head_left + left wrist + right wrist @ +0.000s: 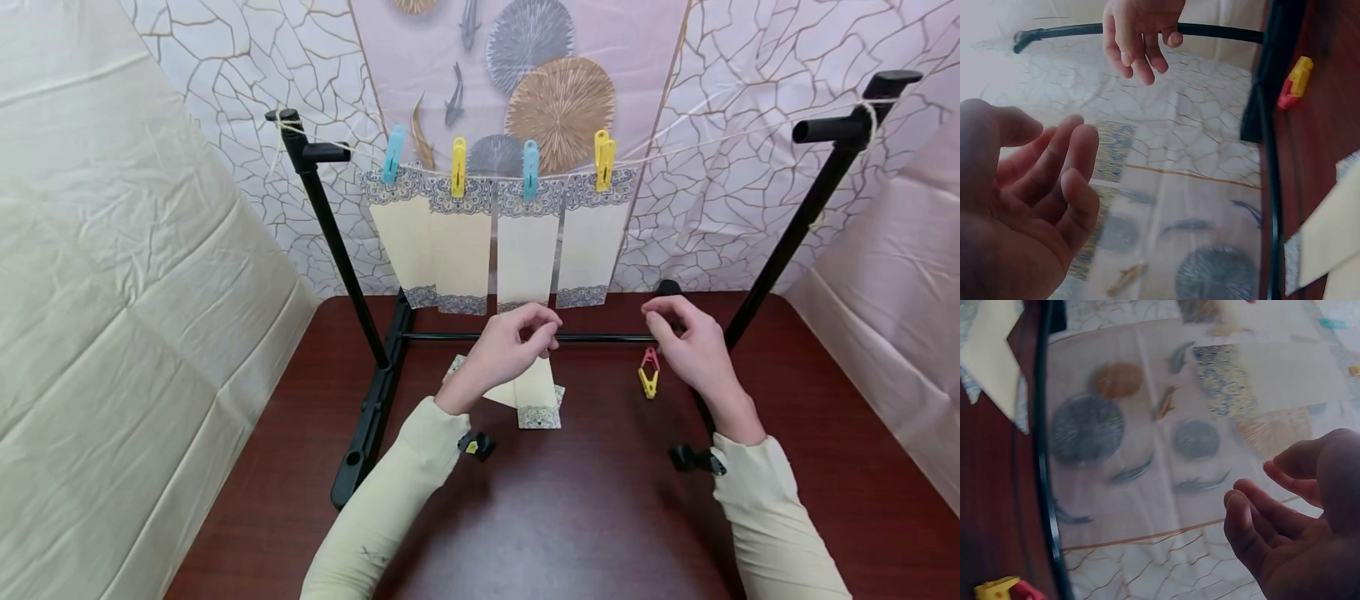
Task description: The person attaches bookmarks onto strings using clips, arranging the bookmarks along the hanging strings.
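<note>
Cloth (150, 250) is hanging behind and beside a dark red table (570, 508). A black rack (333, 242) is standing there, four clipped strips (527, 250) dangling; loose strips (536, 387) are lying below. I'm seeing the left hand (506, 346) and right hand (696, 346) hovering empty, fingers loosely bent. To my eye, hanging another well is calling for keeping its edge level while squeezing the pink-and-yellow peg (1297, 78).

Reddish-brown table (585, 517) beneath overlapping cream strips (536, 385), a pink-yellow clothespin (1296, 82) and a black stand (372, 417).
</note>
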{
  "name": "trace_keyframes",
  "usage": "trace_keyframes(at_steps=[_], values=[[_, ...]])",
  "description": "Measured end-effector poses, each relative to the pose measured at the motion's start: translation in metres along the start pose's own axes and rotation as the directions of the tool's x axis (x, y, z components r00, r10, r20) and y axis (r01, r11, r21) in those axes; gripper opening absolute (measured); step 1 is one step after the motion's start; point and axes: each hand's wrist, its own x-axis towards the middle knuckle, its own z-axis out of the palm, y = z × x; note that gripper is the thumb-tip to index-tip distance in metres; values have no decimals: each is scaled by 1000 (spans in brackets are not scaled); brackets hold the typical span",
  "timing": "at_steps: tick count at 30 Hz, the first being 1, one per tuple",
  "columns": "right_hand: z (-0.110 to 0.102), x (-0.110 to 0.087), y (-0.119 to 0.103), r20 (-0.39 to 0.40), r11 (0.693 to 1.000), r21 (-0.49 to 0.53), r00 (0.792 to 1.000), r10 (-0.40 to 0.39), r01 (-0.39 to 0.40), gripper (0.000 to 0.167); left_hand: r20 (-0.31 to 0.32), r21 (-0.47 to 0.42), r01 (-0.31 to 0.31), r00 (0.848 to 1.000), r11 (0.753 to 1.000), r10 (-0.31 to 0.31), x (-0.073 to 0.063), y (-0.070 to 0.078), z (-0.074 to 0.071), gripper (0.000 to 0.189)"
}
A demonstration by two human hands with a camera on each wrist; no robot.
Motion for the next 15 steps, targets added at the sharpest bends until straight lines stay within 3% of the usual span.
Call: trace_keyframes(at_steps=[4,8,15], values=[[4,-7,16,55,997,-73,998,15,-11,22,57,26,5,998,1000,-6,-4,-13,4,15],[7,-13,28,156,993,-107,985,73,-57,26,89,112,9,996,994,-19,-7,-26,8,14],[12,-17,45,297,977,-196,945,140,-83,32,184,368,6,980,930,-79,-10,-47,17,20]])
